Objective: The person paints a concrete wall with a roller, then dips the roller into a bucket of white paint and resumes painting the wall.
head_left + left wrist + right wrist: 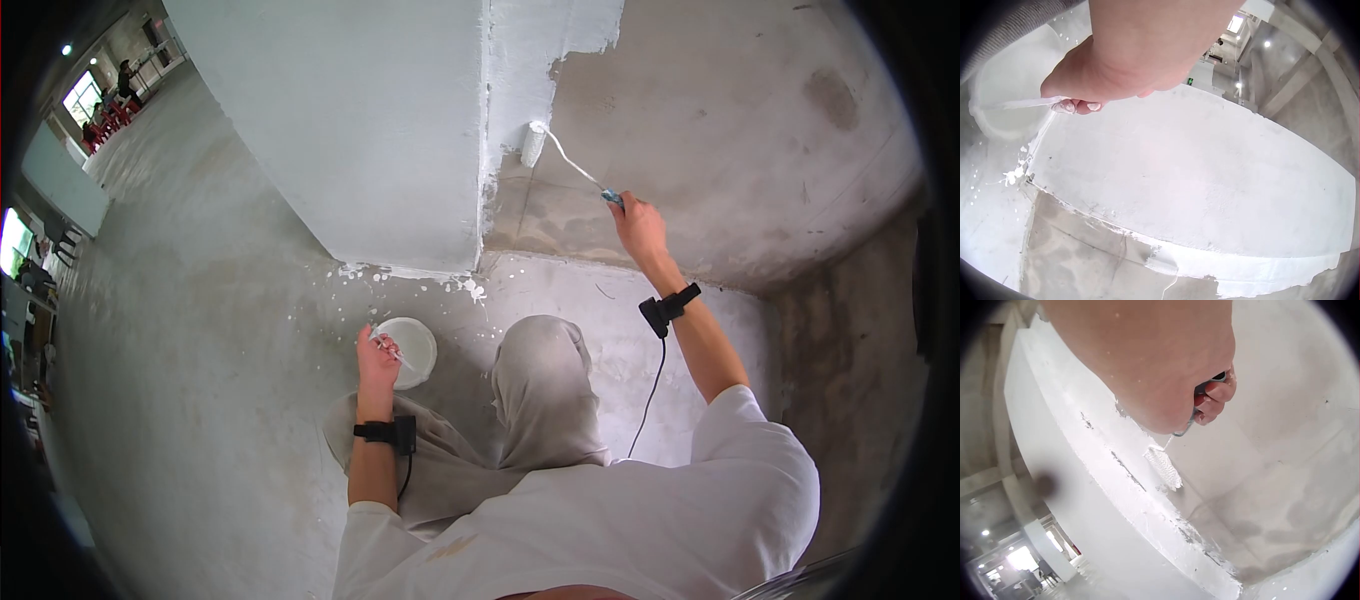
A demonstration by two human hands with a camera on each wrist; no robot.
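The right hand (642, 228) grips the blue-green handle (612, 198) of a paint roller, whose white sleeve (534, 144) touches the wall at the ragged edge of the white paint. In the right wrist view the roller sleeve (1164, 467) lies beside the painted strip, below the curled fingers (1213, 403). The left hand (378, 358) is over a round white bucket (418, 345) and pinches the bucket's thin, pale handle. In the left wrist view this handle (1019, 104) runs from the paint-smeared fingertips (1072, 107) across the bucket.
A pale painted wall face (370, 120) meets bare grey-brown wall (700, 120) near the roller. White paint splatters (470, 288) dot the floor at the wall's foot. The person's bent knee (545, 370) is right of the bucket. Far off at upper left are people and red chairs (105, 125).
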